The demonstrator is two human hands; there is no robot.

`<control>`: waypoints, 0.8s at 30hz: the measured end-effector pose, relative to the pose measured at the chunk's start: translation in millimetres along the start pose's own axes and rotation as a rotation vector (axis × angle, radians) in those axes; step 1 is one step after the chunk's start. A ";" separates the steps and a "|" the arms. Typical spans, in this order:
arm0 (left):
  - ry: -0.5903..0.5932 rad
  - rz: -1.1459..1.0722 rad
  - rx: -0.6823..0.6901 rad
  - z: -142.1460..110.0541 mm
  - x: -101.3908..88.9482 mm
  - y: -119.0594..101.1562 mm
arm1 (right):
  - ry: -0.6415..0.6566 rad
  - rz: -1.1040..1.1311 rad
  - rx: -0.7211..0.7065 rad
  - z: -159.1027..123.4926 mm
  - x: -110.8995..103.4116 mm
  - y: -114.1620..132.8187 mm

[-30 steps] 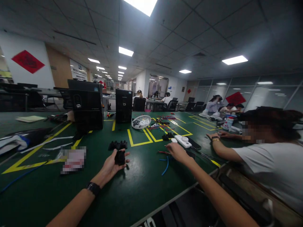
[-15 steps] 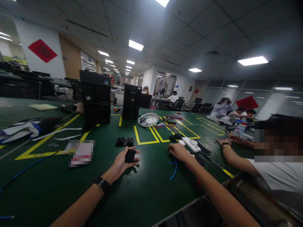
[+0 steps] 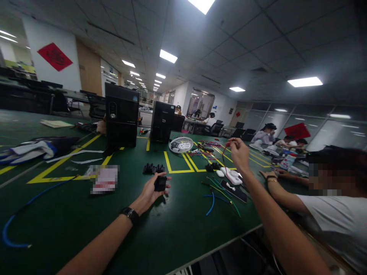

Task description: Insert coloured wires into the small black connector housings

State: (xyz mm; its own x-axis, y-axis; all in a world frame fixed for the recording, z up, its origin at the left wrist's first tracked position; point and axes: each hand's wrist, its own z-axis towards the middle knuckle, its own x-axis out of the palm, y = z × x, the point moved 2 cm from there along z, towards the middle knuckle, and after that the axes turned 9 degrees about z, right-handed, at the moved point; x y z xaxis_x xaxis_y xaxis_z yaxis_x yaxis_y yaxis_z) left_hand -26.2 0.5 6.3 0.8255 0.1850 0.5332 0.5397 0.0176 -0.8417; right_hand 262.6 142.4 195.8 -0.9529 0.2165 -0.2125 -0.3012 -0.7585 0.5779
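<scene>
A black plastic block rests in my left hand, palm turned up and fingertips partly spread around it. My right hand is lifted above the table, its fingers pinching one end of a red wire that hangs down. Below it lie loose wires, among them a short blue wire and a green wire. Just beyond my left hand sit similar black blocks. More black parts lie farther right.
Two black computer cases stand at the back left. A white basket sits mid-table beside bundles of coloured wire. White devices and a dark phone-like slab lie right. A co-worker's arm rests at the right edge.
My right hand has risen from the wires and moved away to the right, lifting the red wire. Green and yellow wires now show where it was. My left hand still holds the block.
</scene>
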 end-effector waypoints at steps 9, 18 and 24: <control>-0.086 -0.205 0.132 -0.4 -3.5 -17.2 | 0.678 0.586 0.533 -129.9 150.5 62.1; -0.244 -0.182 0.282 8.6 -15.5 -22.2 | 0.830 0.786 0.897 -200.6 216.6 50.2; -0.242 -0.096 0.359 9.2 -14.1 -20.4 | 0.802 0.803 0.904 -200.0 214.3 49.2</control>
State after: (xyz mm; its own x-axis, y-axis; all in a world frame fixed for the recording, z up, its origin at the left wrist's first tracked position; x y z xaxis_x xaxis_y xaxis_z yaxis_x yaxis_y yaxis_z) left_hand -50.3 6.5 15.1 0.6890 0.3901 0.6108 0.4852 0.3778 -0.7886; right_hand 50.8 28.5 21.1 -0.6879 -0.6973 0.2013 0.0854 0.1976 0.9766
